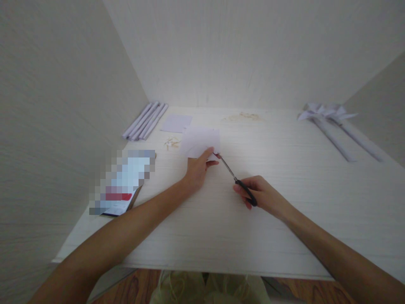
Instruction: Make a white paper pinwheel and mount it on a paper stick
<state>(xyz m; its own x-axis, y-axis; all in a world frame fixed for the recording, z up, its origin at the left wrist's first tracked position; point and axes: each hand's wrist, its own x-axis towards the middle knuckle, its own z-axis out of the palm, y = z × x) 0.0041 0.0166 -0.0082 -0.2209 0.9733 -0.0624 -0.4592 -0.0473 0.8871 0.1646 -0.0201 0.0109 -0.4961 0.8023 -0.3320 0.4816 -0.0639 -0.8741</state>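
The work surface is a pale white table (284, 219) with a light wood grain, closed in by plain light walls on the left, at the back and on the right; below its near edge a brown wooden floor shows. At the far left lie several rolled paper sticks (145, 120), side by side, near a blurred flat card (123, 181). Next come a small paper sheet (176, 123) and some tiny brown scraps (172, 142). The left hand (198, 169) pinches the near edge of a white paper (201, 141) near the table's middle. The scissors (236, 180) have their long axis diagonal, the tips pointing up-left at the paper's corner, the black handles down-right. The right hand (259, 194) is closed around these handles. At the far right lie paper pinwheels (332, 122).
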